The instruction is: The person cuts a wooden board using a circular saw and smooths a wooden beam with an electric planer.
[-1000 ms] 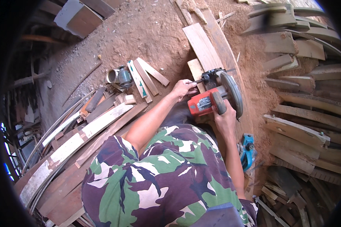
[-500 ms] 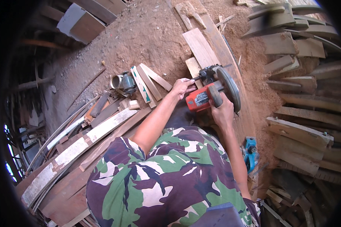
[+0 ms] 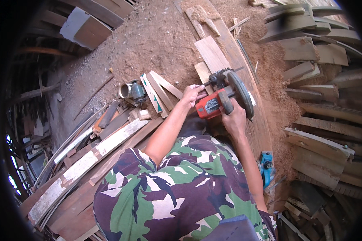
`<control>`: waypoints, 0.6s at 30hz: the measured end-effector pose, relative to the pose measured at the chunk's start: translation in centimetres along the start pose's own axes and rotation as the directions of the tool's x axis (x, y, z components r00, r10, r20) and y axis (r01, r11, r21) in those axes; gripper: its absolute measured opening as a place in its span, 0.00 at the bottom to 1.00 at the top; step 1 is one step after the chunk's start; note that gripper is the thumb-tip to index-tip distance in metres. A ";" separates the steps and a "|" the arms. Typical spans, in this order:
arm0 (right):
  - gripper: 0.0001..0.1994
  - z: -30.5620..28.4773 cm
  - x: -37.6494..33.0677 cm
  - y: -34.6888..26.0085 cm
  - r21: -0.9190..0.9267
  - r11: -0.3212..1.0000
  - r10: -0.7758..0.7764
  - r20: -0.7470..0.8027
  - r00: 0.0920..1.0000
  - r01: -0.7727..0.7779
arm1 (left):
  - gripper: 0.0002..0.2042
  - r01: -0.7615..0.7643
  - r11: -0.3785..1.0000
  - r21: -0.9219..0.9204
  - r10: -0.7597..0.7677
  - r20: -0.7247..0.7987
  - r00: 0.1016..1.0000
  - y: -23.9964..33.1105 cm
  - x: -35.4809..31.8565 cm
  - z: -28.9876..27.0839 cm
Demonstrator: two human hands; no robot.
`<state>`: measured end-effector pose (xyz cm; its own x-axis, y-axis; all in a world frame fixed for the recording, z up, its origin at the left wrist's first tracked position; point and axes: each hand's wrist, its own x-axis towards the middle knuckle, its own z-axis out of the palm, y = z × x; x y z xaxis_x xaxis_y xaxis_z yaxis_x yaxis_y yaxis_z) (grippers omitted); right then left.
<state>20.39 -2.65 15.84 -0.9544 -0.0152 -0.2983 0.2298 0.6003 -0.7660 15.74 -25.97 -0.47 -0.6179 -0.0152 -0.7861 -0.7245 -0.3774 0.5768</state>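
A red electric circular saw (image 3: 210,106) with a round dark blade guard (image 3: 242,94) rests over the long plank bench. My right hand (image 3: 234,117) is wrapped round its rear handle. At the saw's front left, my left hand (image 3: 192,96) has its fingers closed at a dark rod that sticks out from the saw; the fingertips are partly hidden. A pale board (image 3: 213,54) lies on the bench just ahead of the saw, beside a shorter pale piece (image 3: 203,72). To the right of the guard a small light piece of wood (image 3: 252,99) shows.
A blue power tool (image 3: 266,168) sits on the bench near my right forearm. Several curved boards (image 3: 334,114) are stacked at the right, with sawdust (image 3: 277,92) beside the bench. A grey-green machine part (image 3: 137,90) and wood strips (image 3: 161,94) lie at the left.
The pale board ahead has shifted slightly nearer to me. A light piece of wood now shows at the right of the blade guard. Both hands keep their hold.
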 end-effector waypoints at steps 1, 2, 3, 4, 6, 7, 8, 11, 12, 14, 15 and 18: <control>0.13 0.1 0.2 -0.2 0.000 1.000 0.001 0.000 1.000 -0.001 | 0.10 0.003 1.000 -0.005 -0.003 0.002 1.000 0.1 0.1 -0.1; 0.13 0.1 0.4 -0.3 0.001 1.000 0.001 -0.002 1.000 -0.001 | 0.10 0.004 1.000 -0.008 -0.004 0.005 1.000 0.5 0.2 -0.1; 0.13 0.2 0.7 -0.4 -0.002 1.000 0.004 -0.003 1.000 -0.004 | 0.11 0.003 1.000 -0.008 -0.003 0.000 1.000 0.8 0.2 0.0; 0.13 0.3 0.9 -0.3 -0.005 1.000 0.006 -0.003 1.000 -0.006 | 0.11 0.003 1.000 -0.008 -0.003 -0.005 1.000 1.0 0.2 0.2; 0.13 0.4 1.3 -0.6 -0.002 1.000 0.003 -0.003 1.000 -0.003 | 0.11 0.001 1.000 -0.009 -0.001 -0.014 1.000 1.2 0.6 -0.1; 0.13 0.5 1.4 -0.8 0.003 1.000 -0.001 -0.004 1.000 0.001 | 0.11 0.000 1.000 -0.010 -0.001 -0.017 1.000 1.3 0.7 -0.3; 0.13 0.5 1.6 -0.9 0.006 1.000 -0.003 -0.005 1.000 0.003 | 0.11 0.002 1.000 -0.011 -0.002 -0.018 1.000 1.4 0.9 -0.3; 0.13 0.6 2.1 -1.3 0.003 1.000 -0.012 -0.008 1.000 0.012 | 0.11 0.008 1.000 -0.019 -0.008 -0.013 1.000 1.8 1.2 -0.5; 0.13 0.7 2.3 -1.4 0.007 1.000 -0.010 -0.008 1.000 0.010 | 0.11 0.008 1.000 -0.021 -0.008 -0.012 1.000 2.0 1.3 -0.5; 0.13 0.8 2.6 -1.5 0.014 1.000 -0.005 -0.009 1.000 0.006 | 0.11 0.009 1.000 -0.023 -0.009 -0.011 1.000 2.4 1.3 -0.5; 0.13 0.8 2.8 -1.6 0.017 1.000 -0.009 -0.009 1.000 0.009 | 0.11 0.011 0.999 -0.033 -0.011 -0.004 1.000 2.6 1.3 -0.5; 0.13 1.0 3.3 -1.9 0.026 0.999 -0.021 -0.012 1.000 0.021 | 0.10 0.017 0.998 -0.053 -0.016 0.010 1.000 3.1 1.5 -0.7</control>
<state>17.03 -4.61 15.72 -0.9611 -0.0184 -0.2757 0.2146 0.5790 -0.7866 12.77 -27.78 -0.02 -0.6091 0.0000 -0.7931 -0.7174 -0.4264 0.5510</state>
